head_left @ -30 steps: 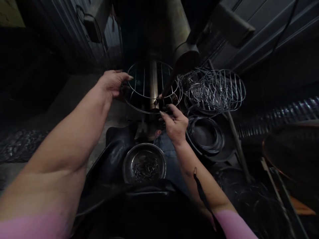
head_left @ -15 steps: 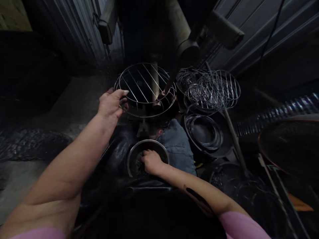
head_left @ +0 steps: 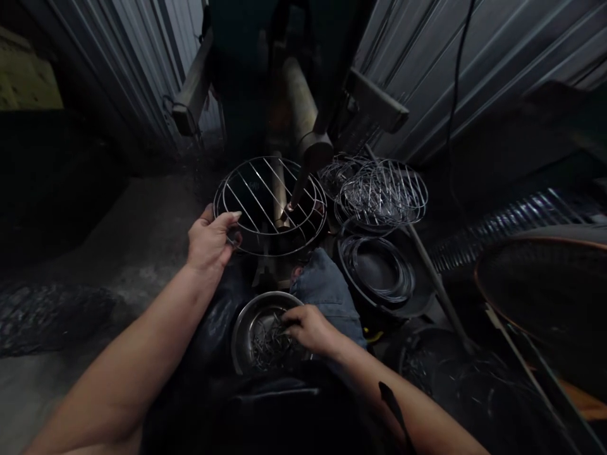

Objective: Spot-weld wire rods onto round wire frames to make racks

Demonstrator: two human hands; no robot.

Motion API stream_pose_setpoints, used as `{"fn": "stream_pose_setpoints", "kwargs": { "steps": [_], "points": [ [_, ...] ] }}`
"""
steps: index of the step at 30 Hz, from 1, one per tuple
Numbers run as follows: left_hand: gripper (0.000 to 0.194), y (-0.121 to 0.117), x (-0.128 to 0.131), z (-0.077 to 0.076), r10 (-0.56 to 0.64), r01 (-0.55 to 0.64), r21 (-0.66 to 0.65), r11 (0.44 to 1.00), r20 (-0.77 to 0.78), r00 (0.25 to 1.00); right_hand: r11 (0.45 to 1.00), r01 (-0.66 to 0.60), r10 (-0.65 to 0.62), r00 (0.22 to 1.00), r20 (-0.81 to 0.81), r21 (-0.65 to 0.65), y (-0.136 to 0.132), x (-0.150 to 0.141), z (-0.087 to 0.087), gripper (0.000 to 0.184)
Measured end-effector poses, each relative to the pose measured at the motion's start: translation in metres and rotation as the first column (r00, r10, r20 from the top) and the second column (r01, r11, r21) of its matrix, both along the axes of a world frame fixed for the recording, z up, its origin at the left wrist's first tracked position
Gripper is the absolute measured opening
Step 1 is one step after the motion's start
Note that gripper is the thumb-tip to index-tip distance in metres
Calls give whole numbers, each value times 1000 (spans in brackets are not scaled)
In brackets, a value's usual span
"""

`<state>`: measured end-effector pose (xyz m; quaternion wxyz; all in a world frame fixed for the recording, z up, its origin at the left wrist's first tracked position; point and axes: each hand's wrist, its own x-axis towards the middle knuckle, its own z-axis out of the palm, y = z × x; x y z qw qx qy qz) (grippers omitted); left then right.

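My left hand (head_left: 208, 243) is shut on the rim of a round wire rack (head_left: 265, 254), which sits on a metal post with its parallel cross wires on top. A pointed welding electrode (head_left: 298, 189) touches down inside the rack. My right hand (head_left: 310, 328) is down in a steel bowl (head_left: 258, 299) holding a heap of short wire pieces (head_left: 268, 351). Its fingers are bunched among the pieces, and I cannot tell if they hold one.
A pile of finished wire racks (head_left: 382, 196) lies to the right of the rack. Below it, wire rings (head_left: 377, 268) lie in a dark pan. My denim-clad knee (head_left: 327, 294) is beside the bowl. A large copper-rimmed basin (head_left: 535, 287) stands at right, before corrugated metal walls.
My right hand has gone from beside the rack down into the bowl. The rack has turned and my left hand stays on its rim. The view has tilted lower.
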<state>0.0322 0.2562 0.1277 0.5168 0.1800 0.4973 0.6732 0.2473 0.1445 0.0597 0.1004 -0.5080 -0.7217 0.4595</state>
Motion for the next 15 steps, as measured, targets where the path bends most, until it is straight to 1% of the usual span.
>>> {"fn": "stream_pose_setpoints", "kwargs": {
  "steps": [2,4,5,6,7,8,9,10,11,12,13,14,15],
  "points": [
    [40,-3,3,6,5,-5,-4,1000,-6,1000,992,87,-73,988,-137,96,17,4,19,27],
    [41,-4,4,10,19,-19,-12,1000,-13,1000,976,130,-86,966,-243,173,35,13,42,20],
    [42,-5,3,11,26,-26,-15,1000,-16,1000,969,132,-77,965,-251,210,42,20,53,17],
    [43,-6,2,11,35,-35,-15,999,-20,999,961,120,-67,975,-210,251,47,28,62,15],
    [43,-6,1,11,42,-43,-16,999,-24,999,951,97,-66,991,-113,293,50,36,69,14],
    [43,-6,-1,10,40,-41,-16,999,-28,999,943,65,-82,996,40,328,51,45,73,14],
    [43,-5,-2,10,34,-35,-17,999,-33,999,940,24,-107,968,229,341,50,54,74,15],
    [43,-5,-4,8,27,-27,-18,999,-37,999,946,-15,-129,899,418,324,48,61,73,17],
    [43,-4,-5,7,20,-21,-16,1000,-38,999,960,-37,-136,804,579,277,46,67,69,18],
    [42,-3,-6,6,13,-13,-12,1000,-36,999,974,-40,-130,708,694,223,44,70,64,19],
    [42,-2,-5,6,7,-7,-8,1000,-31,1000,985,-33,-113,631,767,172,43,71,59,20],
    [42,-2,-4,5,4,-5,-6,1000,-24,1000,990,-26,-101,576,811,141,42,70,54,21],
    [42,-1,-3,5,7,-7,-6,1000,-16,1000,991,-23,-95,543,835,128,42,68,50,23]
  ]
}}
